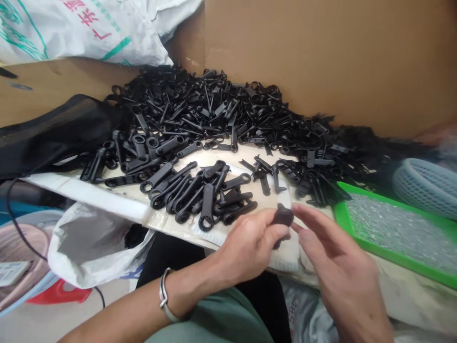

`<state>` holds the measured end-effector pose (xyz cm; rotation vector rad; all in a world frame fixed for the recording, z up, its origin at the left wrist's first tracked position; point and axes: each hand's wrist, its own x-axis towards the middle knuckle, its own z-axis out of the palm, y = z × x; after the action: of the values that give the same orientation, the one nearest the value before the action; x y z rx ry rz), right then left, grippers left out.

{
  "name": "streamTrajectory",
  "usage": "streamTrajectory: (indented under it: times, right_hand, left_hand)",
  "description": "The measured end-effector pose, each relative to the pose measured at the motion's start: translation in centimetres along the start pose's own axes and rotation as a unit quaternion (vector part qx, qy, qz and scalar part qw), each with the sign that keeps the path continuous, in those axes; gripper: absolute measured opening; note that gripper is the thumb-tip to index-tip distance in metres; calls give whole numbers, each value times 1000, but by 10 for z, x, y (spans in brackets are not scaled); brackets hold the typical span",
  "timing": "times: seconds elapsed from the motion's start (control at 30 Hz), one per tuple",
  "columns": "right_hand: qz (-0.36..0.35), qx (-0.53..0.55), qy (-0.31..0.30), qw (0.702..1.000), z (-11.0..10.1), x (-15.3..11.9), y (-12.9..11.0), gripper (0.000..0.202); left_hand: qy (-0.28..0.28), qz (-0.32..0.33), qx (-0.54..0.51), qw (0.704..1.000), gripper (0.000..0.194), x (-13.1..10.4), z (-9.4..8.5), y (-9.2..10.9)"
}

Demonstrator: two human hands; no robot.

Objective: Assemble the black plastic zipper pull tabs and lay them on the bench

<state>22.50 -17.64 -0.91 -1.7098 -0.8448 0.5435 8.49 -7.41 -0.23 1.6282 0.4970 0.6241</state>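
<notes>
Workshop, by the look: lg. heap of blk parts on counter, green tray w/ tiny clear pcs., printed sack, cardboard.

Overall light: moderately bright, soft; source out of frame
White sack: among the brightest areas, upper left
Cardboard: broad, smooth tone across upper right
Black parts: gaps sunk in shadow; smeared toward right of frame
Held part: dark, fine detail lost
Right hand: softly blurred
Green tray: contents hazy, stretched toward right edge
Bracelet: pale highlights, lower left
</notes>
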Motion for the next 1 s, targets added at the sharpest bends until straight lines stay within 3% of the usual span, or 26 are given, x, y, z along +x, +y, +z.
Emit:
streamTrajectory:
  times: [0.1,0.17,0.27,0.4,0.73,0.9,1.0]
  right_hand:
    - [0,76,-120,990,3,10,-6,34]
    - [12,117,-143,983,9,13,-7,25]
    - [5,189,-92,978,18,12,-7,16]
    - [-21,269,-21,963,25,9,-8,12]
    - [-50,289,71,954,32,-1,-3,13]
    - [-42,284,68,955,37,0,1,12]
    - [-27,277,35,960,31,2,4,11]
  left_hand:
    - [-32,59,79,995,18,-1,-2,3]
    - [-53,59,93,993,17,-2,-4,4]
    - [-79,49,65,993,14,-2,-4,3]
    - [-18,51,35,998,32,-3,0,-4]
    - [-29,35,46,998,36,-9,5,-5]
    - [-46,41,54,997,33,-1,3,-2]
    - [-42,32,35,998,23,1,2,-3]
